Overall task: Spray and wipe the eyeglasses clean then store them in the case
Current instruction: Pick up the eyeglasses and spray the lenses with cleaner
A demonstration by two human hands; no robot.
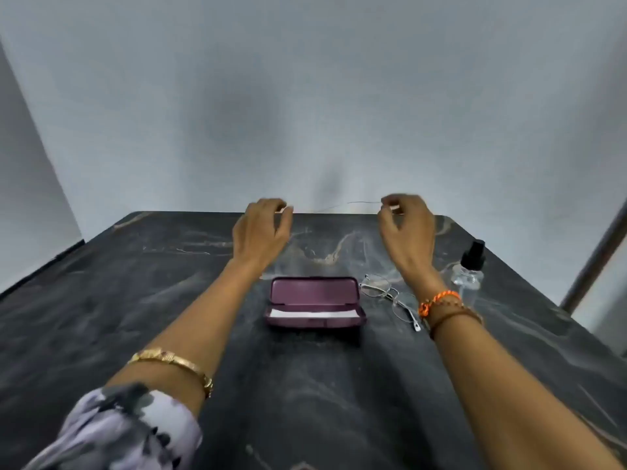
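An open maroon eyeglass case lies in the middle of the dark marble table, with a white strip inside its lower half. Thin metal-framed eyeglasses lie just right of the case, arms unfolded. A clear spray bottle with a black nozzle stands further right. My left hand and right hand are raised beyond the case, fingertips pinched. A faint pale line stretches between them, like the top edge of a thin, nearly see-through sheet; I cannot tell just what it is.
A plain grey wall rises right behind the table's far edge. A metal post leans at the right. I wear a gold bracelet on the left wrist and orange thread bands on the right.
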